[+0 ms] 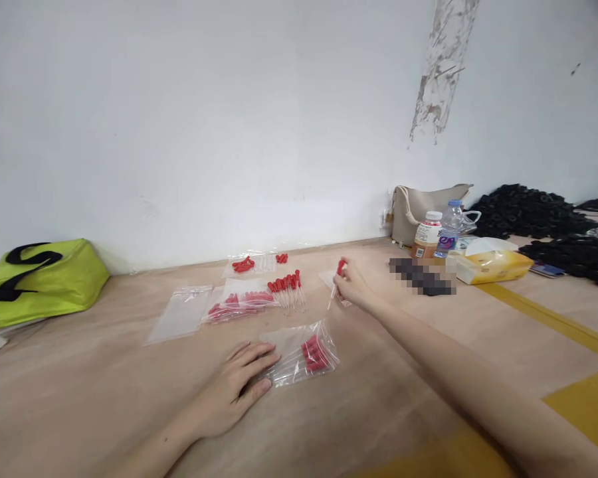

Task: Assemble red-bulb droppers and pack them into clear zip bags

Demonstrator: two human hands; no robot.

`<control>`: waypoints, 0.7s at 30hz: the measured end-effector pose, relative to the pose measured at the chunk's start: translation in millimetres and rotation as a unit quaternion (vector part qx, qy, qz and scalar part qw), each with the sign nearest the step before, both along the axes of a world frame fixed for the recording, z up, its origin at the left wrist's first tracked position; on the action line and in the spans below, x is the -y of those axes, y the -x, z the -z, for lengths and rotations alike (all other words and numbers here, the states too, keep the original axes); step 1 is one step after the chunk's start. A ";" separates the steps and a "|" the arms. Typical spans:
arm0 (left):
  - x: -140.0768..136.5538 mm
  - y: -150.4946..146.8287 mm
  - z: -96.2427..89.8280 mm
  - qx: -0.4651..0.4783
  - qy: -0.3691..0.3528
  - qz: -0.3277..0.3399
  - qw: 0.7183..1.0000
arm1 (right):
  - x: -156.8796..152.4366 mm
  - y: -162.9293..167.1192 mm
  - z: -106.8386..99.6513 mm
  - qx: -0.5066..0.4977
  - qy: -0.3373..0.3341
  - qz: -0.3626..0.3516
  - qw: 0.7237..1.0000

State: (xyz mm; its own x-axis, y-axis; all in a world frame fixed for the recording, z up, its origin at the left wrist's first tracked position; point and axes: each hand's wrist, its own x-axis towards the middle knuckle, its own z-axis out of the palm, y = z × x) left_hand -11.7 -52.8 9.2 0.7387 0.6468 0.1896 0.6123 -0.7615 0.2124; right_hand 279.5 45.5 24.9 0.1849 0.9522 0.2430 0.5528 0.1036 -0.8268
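Observation:
My right hand [353, 284] is closed on a dropper-like piece, with its red bulb end [341, 266] up and its thin clear stem slanting down. My left hand [242, 382] lies flat, fingers apart, on one end of a clear zip bag [289, 375]. Inside that bag are several red-ended droppers [315, 353], their stems toward my left hand. Beyond it, a row of loose droppers [286, 284] lies fanned out beside filled bags [239, 305]. A small clear bag [329, 280] lies flat, partly behind my right hand.
Flat zip bags [179, 313] lie to the left, near a yellow-green bag [50, 282]. Small red pieces [243, 264] rest by the wall. To the right stand a beige bag [431, 202], drink bottles [428, 236] and a tissue pack [493, 262]; black piles [528, 209] lie beyond.

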 end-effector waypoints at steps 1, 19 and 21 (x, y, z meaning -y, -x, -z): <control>0.1 -0.2 -0.1 0.001 -0.001 -0.002 1.000 | 13.4 -6.6 3.8 -0.086 -0.008 -0.013 0.996; 3.2 -2.5 -3.0 0.009 0.001 -0.017 1.000 | 70.9 4.6 44.3 -0.329 -0.033 -0.146 0.932; 3.2 -2.5 -3.0 0.005 0.004 -0.018 1.000 | 72.2 2.9 45.4 -0.337 -0.025 -0.135 0.931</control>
